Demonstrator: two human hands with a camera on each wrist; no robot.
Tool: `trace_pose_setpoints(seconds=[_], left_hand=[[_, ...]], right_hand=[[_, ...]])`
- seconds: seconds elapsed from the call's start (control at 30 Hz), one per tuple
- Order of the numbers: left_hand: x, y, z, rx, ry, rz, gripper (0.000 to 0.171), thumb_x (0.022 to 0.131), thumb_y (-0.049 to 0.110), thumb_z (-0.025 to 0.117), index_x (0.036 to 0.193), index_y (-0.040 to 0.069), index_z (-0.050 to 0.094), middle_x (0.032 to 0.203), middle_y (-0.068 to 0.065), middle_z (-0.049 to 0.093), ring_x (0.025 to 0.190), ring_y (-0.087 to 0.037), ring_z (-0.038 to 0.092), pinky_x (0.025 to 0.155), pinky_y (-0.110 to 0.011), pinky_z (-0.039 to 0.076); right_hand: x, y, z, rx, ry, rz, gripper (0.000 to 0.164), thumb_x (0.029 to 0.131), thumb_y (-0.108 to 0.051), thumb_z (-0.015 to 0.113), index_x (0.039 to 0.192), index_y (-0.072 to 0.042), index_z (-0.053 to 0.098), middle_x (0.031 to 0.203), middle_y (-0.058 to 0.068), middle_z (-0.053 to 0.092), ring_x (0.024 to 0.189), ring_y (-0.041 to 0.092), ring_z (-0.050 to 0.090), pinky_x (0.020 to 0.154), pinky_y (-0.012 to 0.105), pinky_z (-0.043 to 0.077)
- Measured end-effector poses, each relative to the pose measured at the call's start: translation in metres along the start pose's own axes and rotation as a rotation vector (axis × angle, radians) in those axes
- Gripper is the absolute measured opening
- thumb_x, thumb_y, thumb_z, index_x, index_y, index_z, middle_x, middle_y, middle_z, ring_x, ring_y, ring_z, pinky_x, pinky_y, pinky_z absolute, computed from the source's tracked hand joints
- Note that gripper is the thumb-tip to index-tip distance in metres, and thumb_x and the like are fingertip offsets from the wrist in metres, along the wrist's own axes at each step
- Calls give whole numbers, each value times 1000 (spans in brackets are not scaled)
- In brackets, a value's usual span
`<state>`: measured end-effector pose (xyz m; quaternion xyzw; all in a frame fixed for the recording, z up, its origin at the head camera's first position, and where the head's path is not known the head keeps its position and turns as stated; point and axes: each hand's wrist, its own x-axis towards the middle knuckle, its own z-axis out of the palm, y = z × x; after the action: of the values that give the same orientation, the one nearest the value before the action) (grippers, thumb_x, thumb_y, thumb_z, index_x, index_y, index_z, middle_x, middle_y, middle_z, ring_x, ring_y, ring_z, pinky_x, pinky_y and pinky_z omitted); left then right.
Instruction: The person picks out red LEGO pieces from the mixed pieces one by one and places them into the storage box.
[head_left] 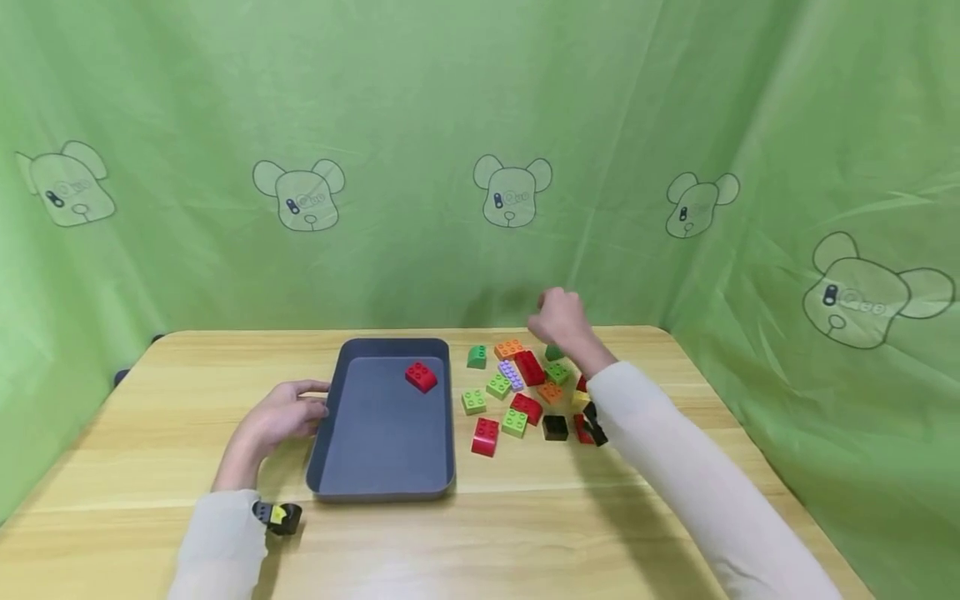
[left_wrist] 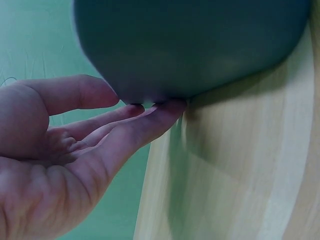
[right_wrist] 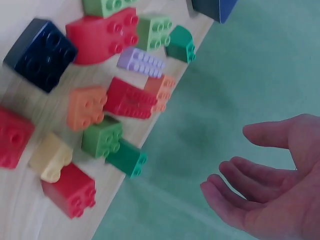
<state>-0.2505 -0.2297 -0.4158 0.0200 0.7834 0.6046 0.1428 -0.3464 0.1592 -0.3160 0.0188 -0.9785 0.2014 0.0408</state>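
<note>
A dark grey tray (head_left: 378,490) lies on the table with one red brick (head_left: 421,377) inside, near its right wall. My left hand (head_left: 281,412) is at the tray's left side; in the left wrist view its fairly straight fingers (left_wrist: 155,117) touch the tray's outer edge. Over the back of the brick pile is my right hand (head_left: 561,321), raised and holding nothing. The right wrist view shows its fingers (right_wrist: 220,200) loosely bent, apart from the bricks. Closest below it are a dark green brick (right_wrist: 125,157), a light green brick (right_wrist: 101,136) and a red brick (right_wrist: 131,98).
Several loose bricks lie right of the tray, among them a lavender brick (head_left: 511,375), a black brick (head_left: 555,428), and an orange brick (head_left: 509,349) at the back. The right forearm overlaps bricks at the pile's right. A green curtain (head_left: 420,250) hangs behind the wooden table (head_left: 390,550).
</note>
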Motion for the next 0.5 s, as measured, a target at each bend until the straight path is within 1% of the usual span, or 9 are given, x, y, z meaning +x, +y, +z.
trace_pose_setpoints(seconds=[0.07,0.13,0.23,0.3,0.43,0.5], left_hand=[[-1,0,-1,2,3,2,52,92,-4,47,140,-13,31,129,-36,48,117,-43,54,93,-41,53],[-1,0,-1,2,3,1,52,92,-4,47,140,-13,31,129,-36,49,117,-43,54,93,-41,53],[-2,0,-1,0,0,0,51,92,-4,47,140,-13,31,129,-36,49,117,-43,54,93,-41,53],[-2,0,-1,-1,-1,1,52,92,-3,47,140,-12,31,129,-36,49,117,-43,54,93,-41,53],[0,-1,-1,-4,1,6,52,92,-3,47,140,-12,32,128,-35,50,116,-42,55,93,-41,53],[0,-2,-2,-3,4,5,52,92,-3,48,140,-12,32,127,-35,51,115,-42,56,93,-40,53]], right_hand=[[0,5,-5,-10,1,4,40,80,-9,56,117,5,58,116,25,58,87,31,53,67,35,52],[0,10,-10,-9,-8,14,36,80,-10,56,113,6,58,111,24,59,86,32,53,66,36,51],[-2,19,-17,-37,-6,6,35,82,-13,56,112,6,58,113,25,58,93,35,52,71,40,52],[-4,27,-20,-58,-1,-8,34,82,-13,55,110,6,59,112,25,59,97,37,53,75,43,53],[-10,43,-22,-80,3,-19,28,81,-11,57,105,5,60,107,25,60,96,39,55,74,45,53],[-12,51,-21,-86,-3,-23,29,81,-11,59,104,6,60,105,26,61,97,41,56,74,47,53]])
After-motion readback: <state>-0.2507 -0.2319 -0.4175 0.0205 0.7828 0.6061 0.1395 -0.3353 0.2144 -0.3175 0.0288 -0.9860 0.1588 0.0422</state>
